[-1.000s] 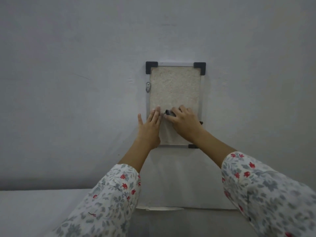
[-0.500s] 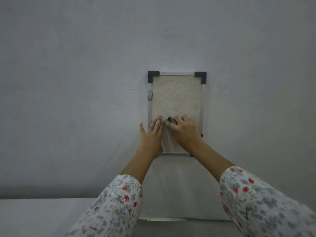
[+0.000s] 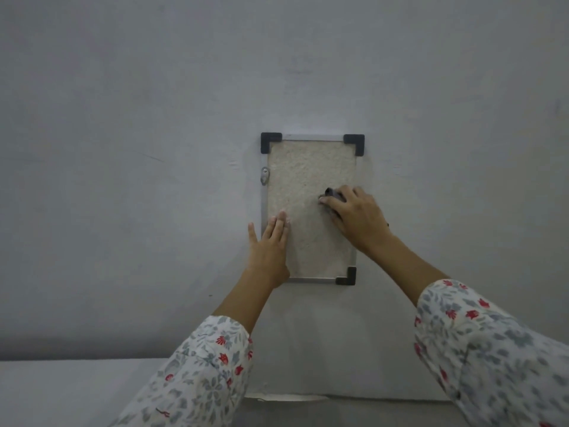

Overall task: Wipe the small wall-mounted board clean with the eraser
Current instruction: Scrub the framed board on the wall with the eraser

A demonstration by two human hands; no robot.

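A small upright board [image 3: 308, 180] with a speckled beige face, a thin metal frame and black corner caps hangs on the grey wall. My right hand [image 3: 358, 215] presses a dark eraser [image 3: 333, 195] against the board's right side, about halfway up; only the eraser's top end shows past my fingers. My left hand [image 3: 271, 245] lies flat, fingers together, over the board's lower left edge and hides that corner.
A small metal hanger clip [image 3: 264, 177] sits on the board's left frame. Bare grey wall [image 3: 123, 149] surrounds the board. A pale ledge [image 3: 61, 392] runs along the bottom. Floral sleeves cover both forearms.
My right hand has carried the eraser from the board's lower middle to its right side and slightly up. My left hand stays flat on the lower left edge. The camera tilted, shifting the view.
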